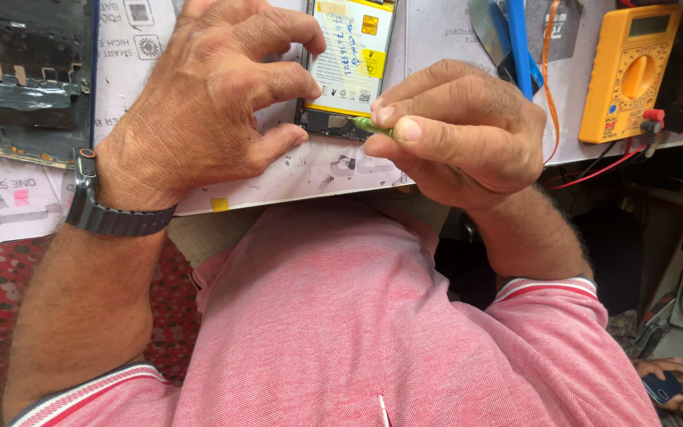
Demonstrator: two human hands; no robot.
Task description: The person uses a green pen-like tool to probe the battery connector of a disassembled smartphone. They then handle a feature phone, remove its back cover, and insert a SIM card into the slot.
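Pinching a thin green tool (371,125) in a tight grip, the right hand (456,130) works at the opened phone (349,63) on the desk (310,170); the left hand (215,95), fingers curled, seemingly steadies its edge.

A glossy yellow-and-white label is shining on the opened phone (347,67), a smooth green plastic tool (373,126) is showing between the right hand (456,130)'s fingertips, the matt printed paper sheet (294,178) is lying scuffed, and the multimeter (630,71)'s orange plastic casing is looking matt
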